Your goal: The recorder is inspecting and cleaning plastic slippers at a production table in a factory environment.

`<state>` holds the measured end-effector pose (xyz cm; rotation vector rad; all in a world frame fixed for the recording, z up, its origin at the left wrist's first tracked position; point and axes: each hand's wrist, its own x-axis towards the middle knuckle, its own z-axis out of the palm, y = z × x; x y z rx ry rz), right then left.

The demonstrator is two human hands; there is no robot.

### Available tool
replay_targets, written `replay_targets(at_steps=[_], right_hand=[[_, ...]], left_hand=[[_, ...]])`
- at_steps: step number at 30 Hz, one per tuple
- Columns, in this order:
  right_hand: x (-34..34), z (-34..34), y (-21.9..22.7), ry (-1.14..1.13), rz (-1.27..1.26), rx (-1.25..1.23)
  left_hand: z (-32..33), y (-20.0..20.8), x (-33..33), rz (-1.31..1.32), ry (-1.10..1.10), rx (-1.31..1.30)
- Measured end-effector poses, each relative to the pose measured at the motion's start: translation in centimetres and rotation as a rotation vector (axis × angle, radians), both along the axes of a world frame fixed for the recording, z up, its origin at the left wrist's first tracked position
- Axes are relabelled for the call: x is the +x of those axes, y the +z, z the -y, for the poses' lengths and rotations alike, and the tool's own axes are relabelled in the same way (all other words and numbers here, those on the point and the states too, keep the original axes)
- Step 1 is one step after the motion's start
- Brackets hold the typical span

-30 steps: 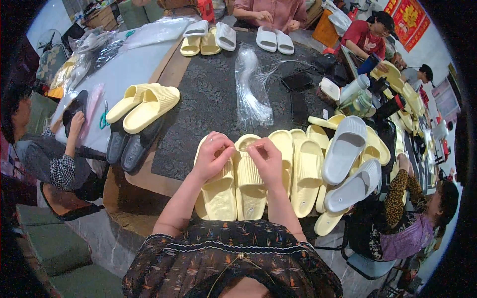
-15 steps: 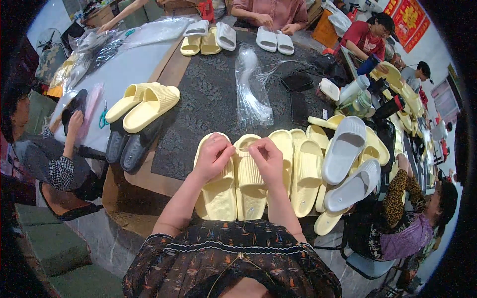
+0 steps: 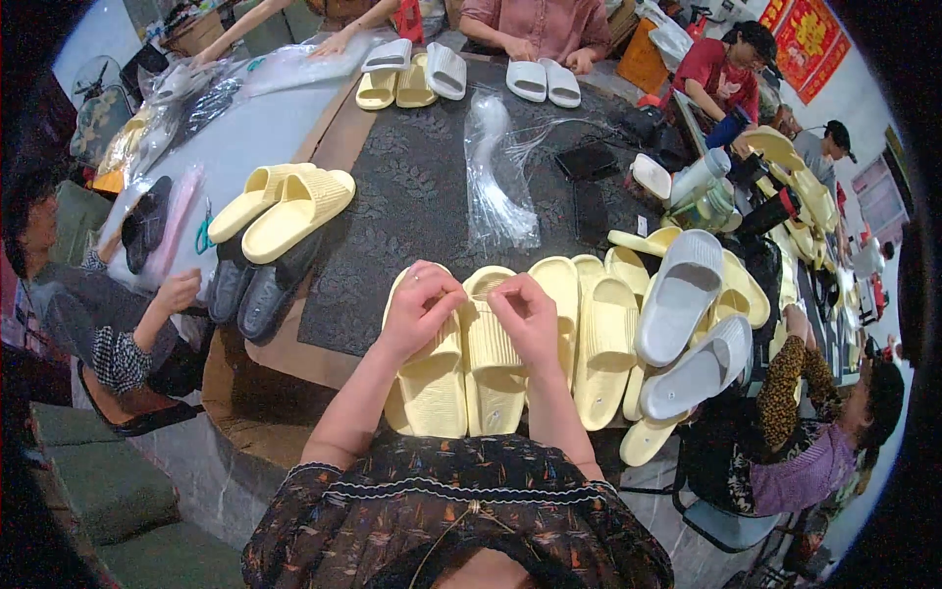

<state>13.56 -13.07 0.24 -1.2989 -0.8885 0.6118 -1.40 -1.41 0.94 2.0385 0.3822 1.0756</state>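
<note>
Your left hand and right hand pinch their fingers together over two yellow slippers on the desk.

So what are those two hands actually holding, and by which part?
Both the left hand and right hand rest on a pair of pale yellow slippers, fingertips pinched at the straps. Whether anything small is held cannot be told.

Whatever the left hand and right hand pinch is too small to tell
</note>
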Motion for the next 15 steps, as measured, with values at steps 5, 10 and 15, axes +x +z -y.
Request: replay_targets(at_steps=[5,10,15], right_hand=[[-0.18,0.04,0.65,0.014,0.043,-0.017],[-0.14,0.13,0.65,-0.003,0.107,-0.030],[-0.24,0.04,0.88,0.019,0.138,-0.048]], left_hand=[[0.09,0.11,0.04,-0.005,0.016,0.032],[0.17,0.14,0.04,0.012,0.019,0.061],[0.40,0.38,0.16,0.013,0.042,0.047]])
